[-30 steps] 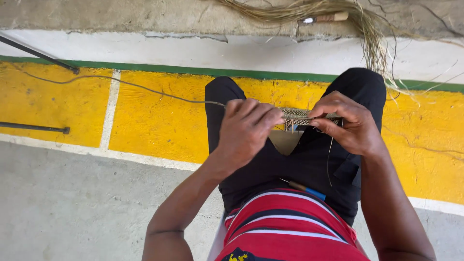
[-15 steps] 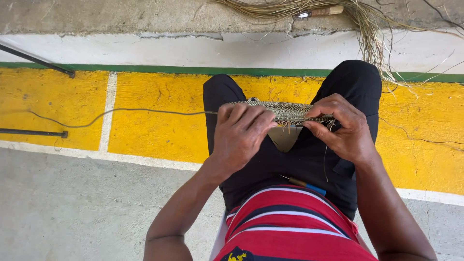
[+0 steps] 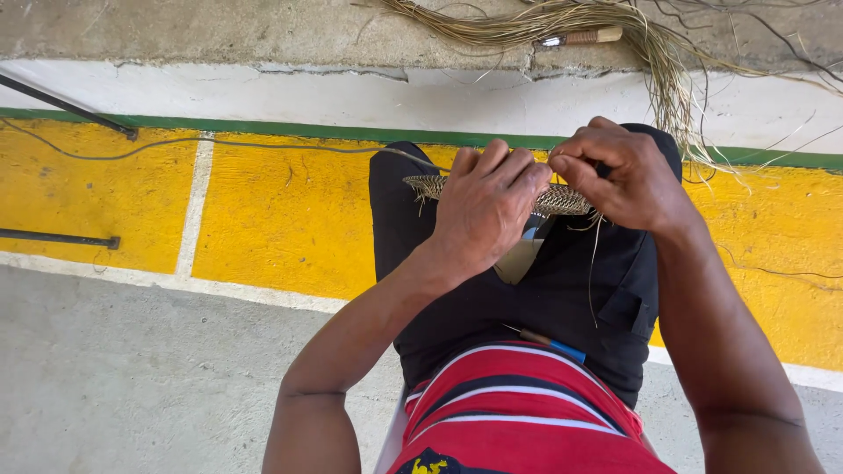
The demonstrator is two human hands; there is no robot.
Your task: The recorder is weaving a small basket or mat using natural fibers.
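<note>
Woven strip (image 3: 562, 200): a flat band of plaited straw-coloured fibre is held level above the lap, between the two hands, over the black trousers (image 3: 562, 290).
Left hand (image 3: 486, 206): laid over the middle of the band, back upward; its fingers are curled closed around the weave.
Right hand (image 3: 625, 174): set at the band's right end, with fingertips pinched shut on the edge of the weave, where loose strands (image 3: 595, 254) hang down.
Long fibre (image 3: 202, 145): one thin strand is seen running from the band's left end across the yellow floor (image 3: 290, 219).
Fibre bundle (image 3: 615, 35): dry stalks lie on the concrete ledge beyond the knees, well apart from the hands, with a wooden-handled tool (image 3: 584, 38) among them.
Clothing: a red striped shirt (image 3: 518, 412) is visible at the lower edge.
</note>
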